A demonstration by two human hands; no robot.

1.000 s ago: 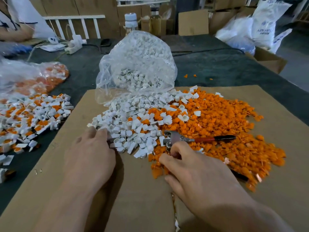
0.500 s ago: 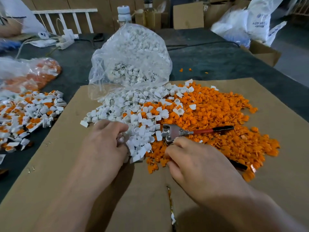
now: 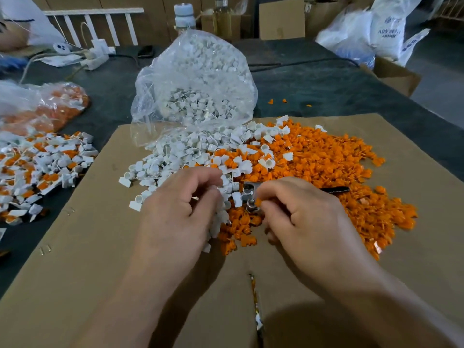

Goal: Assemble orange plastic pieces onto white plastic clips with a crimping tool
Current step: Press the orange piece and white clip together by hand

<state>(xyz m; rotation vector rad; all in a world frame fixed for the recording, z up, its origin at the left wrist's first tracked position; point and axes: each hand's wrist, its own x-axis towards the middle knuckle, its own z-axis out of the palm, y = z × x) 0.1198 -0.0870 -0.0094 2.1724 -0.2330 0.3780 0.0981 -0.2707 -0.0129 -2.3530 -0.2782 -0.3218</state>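
Head view: both hands risen off pile since half second ago. Left hand [image 3: 179, 212] now curled shut on white clip [image 3: 221, 190]; right hand [image 3: 301, 217] pinches orange piece [image 3: 258, 202] at fingertips. Parts picked, mating likely next. Crimping tool [image 3: 249, 197] lies on cardboard [image 3: 75, 272] between hands, long axis left-right, head leftward, black handle [image 3: 335, 189] pointing right.

Two bare forearms come up from the near edge of the worktop, with no sleeves, gloves, watch or bands showing on them; the left hand [image 3: 175, 217] is broad-backed, its knuckles forming a rounded ridge; the right hand [image 3: 308, 222] shows raised tendon lines across its back and a clear wrist crease; the fingers [image 3: 273, 194] are short-nailed as far as can be seen, without rings; both wrists are plain and unmarked.
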